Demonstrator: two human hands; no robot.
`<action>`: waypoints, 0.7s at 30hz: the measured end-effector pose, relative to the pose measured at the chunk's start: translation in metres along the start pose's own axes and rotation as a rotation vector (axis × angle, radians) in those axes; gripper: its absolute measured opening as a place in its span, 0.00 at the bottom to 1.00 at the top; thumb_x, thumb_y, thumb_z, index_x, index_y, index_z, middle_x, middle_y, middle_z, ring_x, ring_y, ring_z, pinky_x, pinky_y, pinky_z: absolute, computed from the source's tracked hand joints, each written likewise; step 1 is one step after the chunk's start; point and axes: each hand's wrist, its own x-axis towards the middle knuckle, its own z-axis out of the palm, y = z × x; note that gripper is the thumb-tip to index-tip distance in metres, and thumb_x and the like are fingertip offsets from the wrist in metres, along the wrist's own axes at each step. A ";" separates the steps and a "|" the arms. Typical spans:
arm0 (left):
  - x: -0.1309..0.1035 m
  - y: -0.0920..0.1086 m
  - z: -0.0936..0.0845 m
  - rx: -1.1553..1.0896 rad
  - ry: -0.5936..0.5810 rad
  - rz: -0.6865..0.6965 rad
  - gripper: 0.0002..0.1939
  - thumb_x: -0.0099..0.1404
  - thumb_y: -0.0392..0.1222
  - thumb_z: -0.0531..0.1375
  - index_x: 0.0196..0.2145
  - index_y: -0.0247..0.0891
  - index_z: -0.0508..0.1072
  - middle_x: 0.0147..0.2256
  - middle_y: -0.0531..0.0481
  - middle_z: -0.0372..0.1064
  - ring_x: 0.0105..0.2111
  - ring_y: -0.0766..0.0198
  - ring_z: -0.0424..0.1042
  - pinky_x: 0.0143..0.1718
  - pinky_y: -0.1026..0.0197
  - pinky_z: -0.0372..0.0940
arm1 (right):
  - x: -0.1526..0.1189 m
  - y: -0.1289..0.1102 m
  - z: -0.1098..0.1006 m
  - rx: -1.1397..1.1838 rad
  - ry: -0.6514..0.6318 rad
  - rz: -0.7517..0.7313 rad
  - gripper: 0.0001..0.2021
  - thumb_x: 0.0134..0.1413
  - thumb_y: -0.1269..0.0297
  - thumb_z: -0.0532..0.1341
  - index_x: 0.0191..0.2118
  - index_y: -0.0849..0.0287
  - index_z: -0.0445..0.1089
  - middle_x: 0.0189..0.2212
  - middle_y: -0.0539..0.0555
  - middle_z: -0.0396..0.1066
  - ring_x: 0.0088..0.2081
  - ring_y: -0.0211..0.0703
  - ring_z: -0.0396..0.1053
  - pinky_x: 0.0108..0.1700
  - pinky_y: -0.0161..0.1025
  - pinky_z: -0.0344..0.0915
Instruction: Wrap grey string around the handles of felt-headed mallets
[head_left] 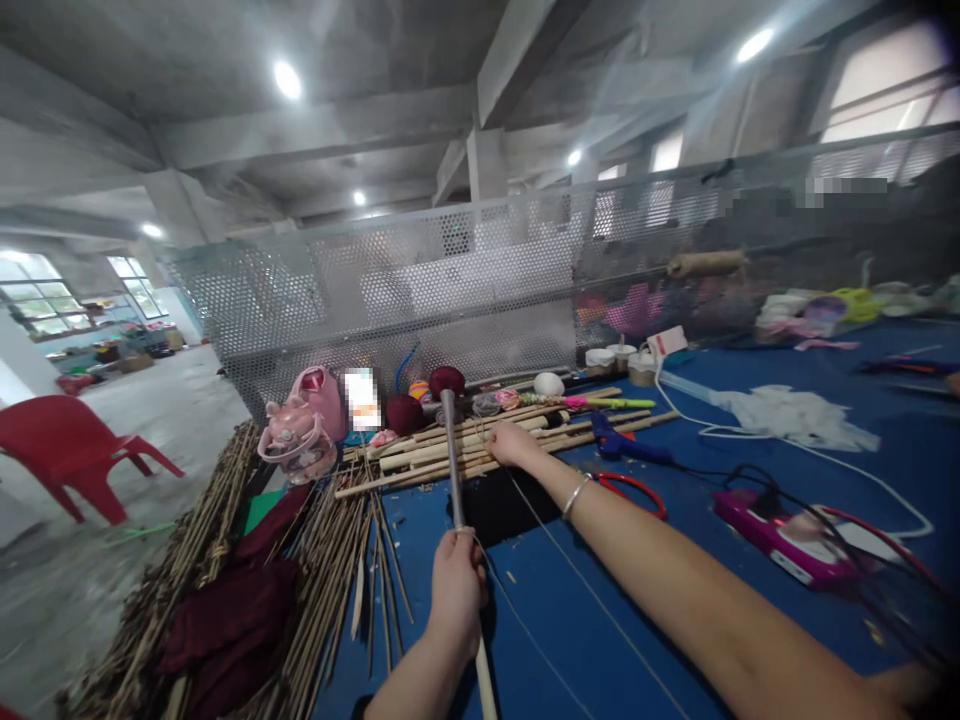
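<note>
My left hand [456,585] is wrapped around a wooden stick [484,680] whose upper length is grey [452,450]. A dark red ball [447,381] shows at the stick's far end; whether it is fixed there I cannot tell. Thin string is wound around the stick just above my left fingers and trails down to the right. Over the light wooden rods [420,455], my right hand [514,443] is closed in a pinch on a thin string [574,570] that runs down toward the front edge. A silver bangle [576,496] circles the right wrist.
A blue glue gun [626,442], red-handled scissors [637,492] and a magenta power strip [780,540] with cables lie right. Thin twigs [330,590] and dark red cloth [232,625] lie left, near a pink pot [300,445]. A perforated metal screen [390,290] stands behind.
</note>
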 end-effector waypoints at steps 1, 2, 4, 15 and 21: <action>0.000 0.000 0.000 -0.004 0.001 -0.004 0.12 0.51 0.50 0.54 0.27 0.40 0.58 0.15 0.62 0.46 0.11 0.77 0.43 0.12 0.72 0.34 | 0.007 -0.005 -0.003 0.045 -0.013 -0.023 0.08 0.40 0.72 0.61 0.17 0.62 0.63 0.24 0.60 0.70 0.31 0.45 0.66 0.30 0.36 0.56; 0.001 -0.001 0.000 -0.008 0.004 -0.007 0.13 0.50 0.50 0.54 0.27 0.40 0.58 0.15 0.63 0.46 0.11 0.77 0.43 0.12 0.71 0.34 | 0.013 -0.011 -0.007 0.096 -0.027 -0.044 0.08 0.42 0.72 0.60 0.17 0.62 0.62 0.23 0.58 0.70 0.29 0.42 0.66 0.29 0.35 0.57; 0.001 -0.001 0.000 -0.013 0.009 -0.013 0.14 0.50 0.51 0.55 0.27 0.40 0.57 0.15 0.63 0.46 0.11 0.77 0.42 0.12 0.71 0.34 | 0.026 -0.023 -0.017 0.213 -0.051 -0.084 0.08 0.48 0.70 0.56 0.21 0.62 0.62 0.24 0.56 0.70 0.24 0.37 0.64 0.25 0.33 0.56; 0.002 0.000 0.002 -0.016 0.015 -0.047 0.17 0.48 0.54 0.56 0.30 0.41 0.58 0.15 0.63 0.45 0.11 0.77 0.41 0.12 0.71 0.33 | 0.056 -0.095 -0.105 0.661 0.136 -0.507 0.07 0.52 0.71 0.52 0.24 0.61 0.57 0.32 0.53 0.69 0.27 0.31 0.60 0.27 0.29 0.55; 0.001 -0.001 0.000 0.009 0.006 -0.029 0.16 0.49 0.54 0.55 0.30 0.41 0.58 0.16 0.63 0.44 0.11 0.77 0.42 0.12 0.71 0.35 | -0.007 -0.126 -0.152 0.648 0.362 -0.892 0.06 0.56 0.68 0.52 0.28 0.61 0.59 0.33 0.50 0.66 0.35 0.33 0.62 0.38 0.34 0.58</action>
